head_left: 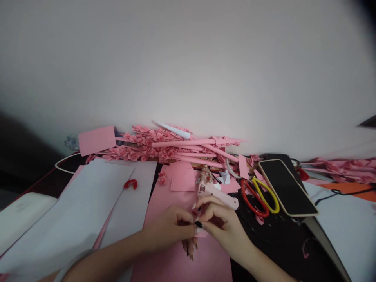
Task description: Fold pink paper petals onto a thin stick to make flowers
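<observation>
Clock centre taken at the hands; 12 is toward the wall. Left hand [173, 225] and right hand [225, 223] meet over a large pink sheet [205, 262]. Both are nearly closed at thumb and forefinger, tips touching, pinching a small pink paper piece [202, 234] between them; its shape is mostly hidden by the fingers. Other fingers of each hand are loosely bent. Piece sits at centre, above the sheet; whether it touches the sheet, cannot tell.

Surroundings: pale pink glue gun [219, 194] at 1 o'clock, just beside the right hand. Square pink papers [182, 178] at 12, with a small pink rose [162, 177] at 11. Beyond these, heaped pink paper flowers [158, 145] at 11. Scissors with red and yellow handles [266, 213] at 2; phone [288, 188], screen dark, farther out at 2. White sheets [79, 203] at 9 to 10, bearing a red curled piece [131, 184] at 10
</observation>
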`<action>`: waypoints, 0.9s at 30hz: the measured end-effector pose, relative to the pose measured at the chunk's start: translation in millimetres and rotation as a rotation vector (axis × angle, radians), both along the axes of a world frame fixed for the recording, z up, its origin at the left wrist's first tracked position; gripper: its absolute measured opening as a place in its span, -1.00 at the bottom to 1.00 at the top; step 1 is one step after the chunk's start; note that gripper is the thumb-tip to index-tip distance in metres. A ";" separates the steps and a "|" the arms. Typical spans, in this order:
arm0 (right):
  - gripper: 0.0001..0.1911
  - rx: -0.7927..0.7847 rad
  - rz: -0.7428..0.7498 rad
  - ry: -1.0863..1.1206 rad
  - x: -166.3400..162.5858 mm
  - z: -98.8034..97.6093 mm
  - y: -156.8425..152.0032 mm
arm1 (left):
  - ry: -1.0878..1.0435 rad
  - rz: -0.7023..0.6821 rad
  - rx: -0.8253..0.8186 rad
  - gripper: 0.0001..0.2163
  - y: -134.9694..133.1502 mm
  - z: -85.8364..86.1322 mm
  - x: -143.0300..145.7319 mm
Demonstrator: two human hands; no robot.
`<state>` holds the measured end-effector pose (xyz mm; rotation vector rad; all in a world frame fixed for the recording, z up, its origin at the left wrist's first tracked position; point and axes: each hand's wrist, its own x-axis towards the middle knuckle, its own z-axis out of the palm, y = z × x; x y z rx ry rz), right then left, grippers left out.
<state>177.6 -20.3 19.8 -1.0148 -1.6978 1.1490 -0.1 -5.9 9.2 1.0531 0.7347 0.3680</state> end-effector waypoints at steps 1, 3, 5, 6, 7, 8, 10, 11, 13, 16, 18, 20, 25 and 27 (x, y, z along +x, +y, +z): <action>-0.83 0.031 0.010 -0.011 0.5 1.6 -0.2 | -0.007 -0.008 -0.006 -0.74 1.3 0.7 -1.0; -0.73 0.089 0.038 -0.034 2.3 4.8 -0.4 | -0.026 -0.013 -0.024 -0.74 4.4 2.4 -3.3; -0.63 0.118 0.065 -0.055 4.4 7.2 -0.4 | -0.041 -0.011 -0.041 -0.73 7.3 4.1 -5.5; -0.60 0.128 0.069 -0.058 5.3 8.1 -0.4 | -0.044 -0.013 -0.048 -0.73 8.4 4.8 -6.4; -0.59 0.131 0.074 -0.061 6.0 8.7 -0.5 | -0.041 -0.014 -0.052 -0.73 9.2 5.1 -7.1; -0.58 0.133 0.073 -0.063 6.4 9.1 -0.6 | -0.038 -0.015 -0.054 -0.73 9.7 5.2 -7.5; -0.58 0.136 0.069 -0.064 6.7 9.4 -1.0 | -0.033 -0.012 -0.054 -0.73 10.1 4.4 -7.7; -0.59 0.136 0.069 -0.064 6.6 9.5 -1.2 | -0.035 -0.013 -0.052 -0.73 9.9 3.8 -7.6; -0.58 0.132 0.065 -0.058 6.2 9.0 -1.6 | -0.043 -0.019 -0.040 -0.72 9.1 2.7 -6.7; -0.59 0.099 -0.016 -0.036 5.4 6.0 -2.1 | -0.046 -0.013 0.001 -0.69 6.4 2.8 -4.8; -0.64 0.048 -0.094 -0.026 4.1 2.7 -2.4 | -0.029 0.013 0.047 -0.69 3.6 4.1 -3.5; -0.68 0.010 -0.093 -0.068 2.1 -0.5 -2.6 | -0.007 0.037 0.081 -0.71 0.5 5.1 -2.3; -0.65 0.005 0.044 -0.213 -1.5 -3.4 -3.5 | -0.029 0.033 0.102 -0.74 -3.3 4.6 0.1; -0.66 -0.005 0.079 -0.212 -1.0 -4.0 -3.9 | -0.020 0.036 0.105 -0.72 -2.9 5.3 1.1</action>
